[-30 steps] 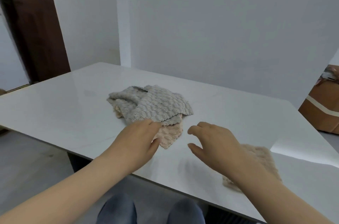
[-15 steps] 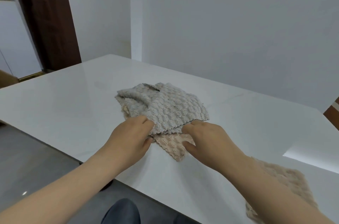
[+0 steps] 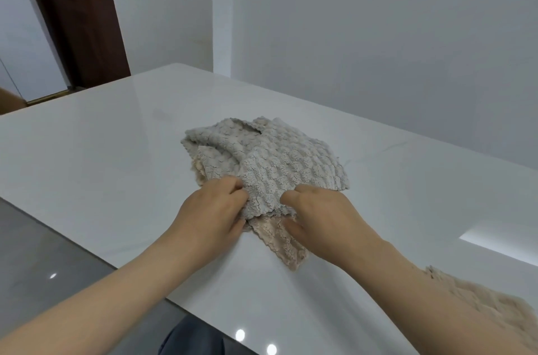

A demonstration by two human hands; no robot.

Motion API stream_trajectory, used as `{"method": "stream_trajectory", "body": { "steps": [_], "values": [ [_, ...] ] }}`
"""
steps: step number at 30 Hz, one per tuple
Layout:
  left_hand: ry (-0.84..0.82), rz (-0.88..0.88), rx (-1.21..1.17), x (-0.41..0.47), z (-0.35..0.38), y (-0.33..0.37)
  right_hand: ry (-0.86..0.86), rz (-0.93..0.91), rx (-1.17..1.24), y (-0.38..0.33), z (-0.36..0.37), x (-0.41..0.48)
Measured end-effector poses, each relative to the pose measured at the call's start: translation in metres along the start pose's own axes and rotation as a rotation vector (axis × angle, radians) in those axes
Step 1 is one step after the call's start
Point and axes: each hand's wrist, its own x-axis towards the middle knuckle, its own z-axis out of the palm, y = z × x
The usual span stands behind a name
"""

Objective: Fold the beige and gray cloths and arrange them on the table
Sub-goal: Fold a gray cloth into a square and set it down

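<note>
A crumpled gray cloth (image 3: 276, 159) lies near the middle of the white table (image 3: 102, 157), and everything else is placed from it. Under it a beige cloth (image 3: 279, 241) pokes out: a thin strip at its left edge and a pointed corner past its near edge, aimed toward the person. The left hand (image 3: 212, 215) has its fingers curled into the gray cloth's near edge, bunching the fabric. The right hand (image 3: 323, 215), just right of it, grips the same edge with bent fingers, its thumb lying on the beige corner below. A second beige cloth (image 3: 477, 299) sits well apart to the near right of the gray one, partly hidden behind the right forearm. Bare tabletop runs wide to the gray cloth's left, right and far side; the table's front edge passes close behind both wrists.
</note>
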Motion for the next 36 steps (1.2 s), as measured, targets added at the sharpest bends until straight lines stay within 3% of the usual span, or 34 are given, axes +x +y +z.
{"method": "stream_trajectory", "body": {
  "steps": [10, 19, 31, 36],
  "values": [
    [0.131, 0.061, -0.022, 0.004, -0.007, -0.004, 0.054, -0.049, 0.044, -0.011, 0.010, 0.017],
    [0.191, 0.102, -0.059, 0.010, -0.030, 0.001, 0.337, -0.019, 0.054, -0.007, 0.009, 0.032],
    [0.285, 0.085, -0.057, 0.005, -0.064, 0.003, 0.261, 0.145, 0.003, 0.040, -0.004, 0.025],
    [0.338, 0.019, -0.126, 0.005, -0.076, 0.000, 0.323, 0.197, -0.001, 0.056, -0.018, 0.020]
  ]
}}
